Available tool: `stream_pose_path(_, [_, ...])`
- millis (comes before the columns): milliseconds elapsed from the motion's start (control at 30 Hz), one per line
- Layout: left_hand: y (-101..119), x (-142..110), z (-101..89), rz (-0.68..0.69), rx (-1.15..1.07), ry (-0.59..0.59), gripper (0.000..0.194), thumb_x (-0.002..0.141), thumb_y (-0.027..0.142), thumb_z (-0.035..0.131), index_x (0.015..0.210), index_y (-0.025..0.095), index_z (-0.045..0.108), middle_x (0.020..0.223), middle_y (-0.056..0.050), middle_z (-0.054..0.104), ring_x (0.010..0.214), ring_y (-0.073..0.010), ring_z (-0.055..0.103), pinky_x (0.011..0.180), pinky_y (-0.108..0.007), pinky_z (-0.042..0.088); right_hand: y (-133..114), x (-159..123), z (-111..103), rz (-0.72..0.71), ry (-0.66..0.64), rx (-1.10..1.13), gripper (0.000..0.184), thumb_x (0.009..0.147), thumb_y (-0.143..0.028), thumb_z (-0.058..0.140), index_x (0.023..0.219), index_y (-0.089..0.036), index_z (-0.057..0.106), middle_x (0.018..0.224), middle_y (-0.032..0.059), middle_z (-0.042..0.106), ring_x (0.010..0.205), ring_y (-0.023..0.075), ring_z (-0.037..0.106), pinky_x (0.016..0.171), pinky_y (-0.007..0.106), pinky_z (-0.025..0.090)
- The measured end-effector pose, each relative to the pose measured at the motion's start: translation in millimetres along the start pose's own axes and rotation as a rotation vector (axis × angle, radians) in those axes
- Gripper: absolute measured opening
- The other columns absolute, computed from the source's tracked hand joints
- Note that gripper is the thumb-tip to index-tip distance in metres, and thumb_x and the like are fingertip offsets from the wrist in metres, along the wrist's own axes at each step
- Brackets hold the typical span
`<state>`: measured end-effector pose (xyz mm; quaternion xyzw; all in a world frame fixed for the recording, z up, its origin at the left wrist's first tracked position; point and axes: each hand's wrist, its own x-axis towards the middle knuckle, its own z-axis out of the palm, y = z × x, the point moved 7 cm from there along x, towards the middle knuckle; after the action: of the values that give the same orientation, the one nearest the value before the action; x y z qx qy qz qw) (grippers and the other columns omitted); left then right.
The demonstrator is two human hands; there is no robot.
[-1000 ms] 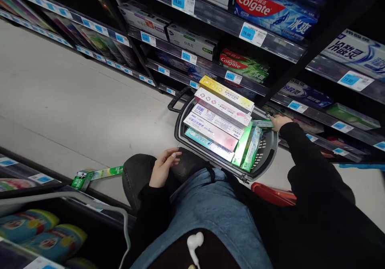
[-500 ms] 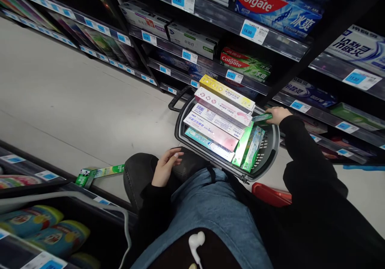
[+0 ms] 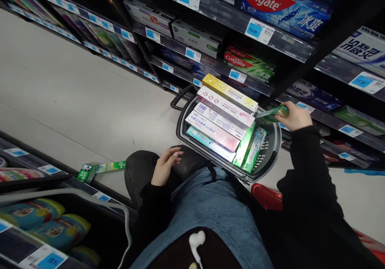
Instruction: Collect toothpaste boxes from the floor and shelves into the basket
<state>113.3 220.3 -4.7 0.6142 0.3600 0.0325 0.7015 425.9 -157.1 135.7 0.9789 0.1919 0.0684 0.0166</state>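
My right hand (image 3: 296,117) pinches one end of a green toothpaste box (image 3: 272,115), raised at a slant over the right part of a grey shopping basket (image 3: 275,162). Inside the basket lie several toothpaste boxes: a yellow one (image 3: 230,91), a pink-and-white one (image 3: 225,107), further white-and-pink ones, a teal one (image 3: 207,143) and green ones (image 3: 254,150) at the right. My left hand (image 3: 165,165) rests over my knee beside the basket, holding nothing, its fingers loosely curled and apart.
Shelves with Colgate boxes (image 3: 282,6) and price tags rise behind the basket. Green boxes (image 3: 88,172) lie on the floor by the left shelf. A red object (image 3: 266,196) sits below the basket. A grey wire rail (image 3: 90,198) crosses the lower left.
My right hand has lifted the green toothpaste box a little up and to the right, so more of it shows. My left hand has stayed in place.
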Motion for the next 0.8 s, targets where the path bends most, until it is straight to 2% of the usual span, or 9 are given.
stream_pose_path(67, [-0.1,-0.3,0.8,-0.005,0.005,0.001,0.064,0.058,0.061,0.073,0.101,0.014,0.065,0.095,-0.008,0.07,0.072,-0.0139,0.061,0.07,-0.028,0.05,-8.6,-41.6,-15.5,0.075,0.123,0.012,0.052,0.077,-0.05,0.059,0.116,-0.015,0.056,0.096,0.0135,0.063,0.085,0.0288,0.06,0.07,0.035,0.044])
stream_pose_path(133, [1.2,0.0,4.7,-0.006,0.011,-0.007,0.065,0.056,0.061,0.073,0.1,0.014,0.065,0.094,-0.008,0.07,0.072,-0.0139,0.061,0.069,-0.028,0.05,-29.9,-88.3,-9.9,0.14,0.165,0.031,0.054,0.08,-0.052,0.054,0.116,-0.011,0.054,0.096,0.0165,0.061,0.087,0.0307,0.059,0.07,0.037,0.045])
stream_pose_path(233, [6.7,0.8,16.9,0.013,0.028,-0.047,0.064,0.057,0.062,0.073,0.099,0.014,0.065,0.094,-0.008,0.07,0.072,-0.0141,0.061,0.069,-0.028,0.05,-67.5,-152.3,27.6,0.358,0.131,0.086,0.056,0.085,-0.052,0.045,0.115,-0.004,0.051,0.093,0.0203,0.057,0.084,0.0318,0.06,0.07,0.04,0.047])
stream_pose_path(267, [9.0,1.0,22.0,0.023,0.036,-0.067,0.064,0.058,0.062,0.072,0.099,0.015,0.065,0.094,-0.008,0.07,0.072,-0.0142,0.061,0.069,-0.028,0.05,-79.1,-169.7,41.0,0.444,0.131,0.116,0.056,0.087,-0.049,0.043,0.118,-0.003,0.048,0.098,0.0212,0.057,0.084,0.0312,0.06,0.07,0.04,0.047])
stream_pose_path(333, [12.9,0.7,32.4,0.038,0.055,-0.11,0.062,0.059,0.061,0.071,0.1,0.015,0.065,0.093,-0.008,0.07,0.072,-0.0143,0.061,0.07,-0.029,0.05,-103.6,-192.4,64.3,0.508,0.103,0.19,0.058,0.087,-0.045,0.043,0.127,-0.003,0.042,0.109,0.0219,0.054,0.09,0.0305,0.06,0.072,0.039,0.048])
stream_pose_path(433, [18.9,-3.3,46.8,0.065,0.105,-0.164,0.059,0.061,0.06,0.069,0.099,0.015,0.064,0.092,-0.008,0.07,0.072,-0.0144,0.061,0.069,-0.029,0.049,-129.2,-204.9,80.7,0.479,0.028,0.258,0.065,0.086,-0.042,0.046,0.136,-0.004,0.034,0.119,0.0221,0.051,0.099,0.0308,0.059,0.078,0.038,0.049])
stream_pose_path(567, [35.7,-23.6,74.2,0.185,0.259,-0.302,0.044,0.072,0.053,0.06,0.097,0.016,0.063,0.084,-0.006,0.07,0.075,-0.016,0.061,0.073,-0.03,0.049,-132.7,-210.0,81.1,0.472,-0.137,0.192,0.076,0.085,-0.042,0.05,0.144,-0.001,0.025,0.115,0.0231,0.055,0.102,0.0343,0.058,0.086,0.043,0.046])
stream_pose_path(700, [48.7,-61.9,126.3,0.301,0.491,-0.654,0.031,0.083,0.04,0.051,0.1,0.018,0.063,0.081,-0.003,0.07,0.076,-0.0154,0.063,0.075,-0.028,0.048,-122.5,-211.0,77.3,0.463,-0.24,0.224,0.084,0.087,-0.055,0.049,0.148,-0.006,0.019,0.12,0.0223,0.058,0.109,0.0354,0.057,0.087,0.041,0.044])
stream_pose_path(800, [45.3,-86.5,165.8,0.372,0.705,-0.883,0.027,0.086,0.033,0.051,0.105,0.019,0.063,0.086,-0.001,0.071,0.077,-0.0139,0.064,0.075,-0.025,0.047,-117.0,-205.5,78.1,0.49,-0.305,0.286,0.077,0.09,-0.052,0.045,0.147,-0.006,0.019,0.115,0.0207,0.063,0.103,0.0311,0.063,0.083,0.036,0.045])
